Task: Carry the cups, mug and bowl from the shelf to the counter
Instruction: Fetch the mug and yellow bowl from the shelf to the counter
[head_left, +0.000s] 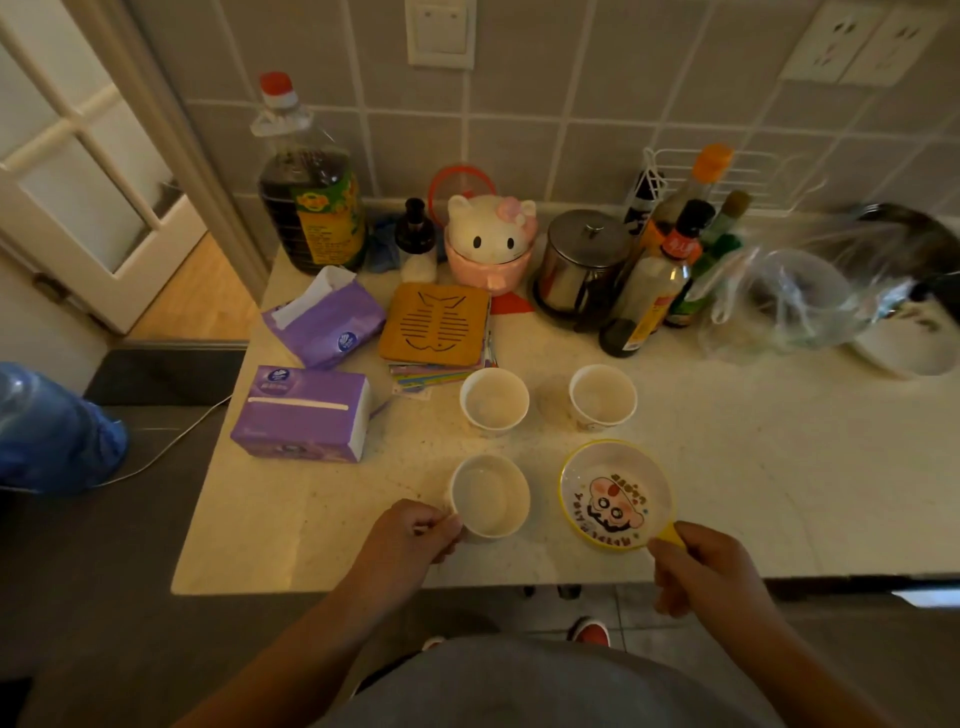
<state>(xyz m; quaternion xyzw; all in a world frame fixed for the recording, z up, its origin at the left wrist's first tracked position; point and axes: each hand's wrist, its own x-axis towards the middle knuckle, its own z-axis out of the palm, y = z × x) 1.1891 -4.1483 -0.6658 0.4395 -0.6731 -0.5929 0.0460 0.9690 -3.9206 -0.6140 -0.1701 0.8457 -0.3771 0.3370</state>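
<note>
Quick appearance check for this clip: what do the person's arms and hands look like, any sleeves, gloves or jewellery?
Both forearms are bare, with no sleeves in view. The left hand and right hand wear no gloves, and no rings, watch or bracelets show. Grey clothing covers the torso at the bottom of the frame.

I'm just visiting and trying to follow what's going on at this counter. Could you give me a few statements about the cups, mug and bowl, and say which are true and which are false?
1. The left hand has its grip on the handle of the white mug. True.
2. The right hand holds a purple tissue box. False: it holds the yellow handle of the cartoon bowl.
3. Two white cups stand side by side beyond the mug and bowl. True.
4. The two cups are stacked one inside the other. False: they stand apart on the counter.
5. The bowl is full of soup. False: its printed bottom shows.
</note>
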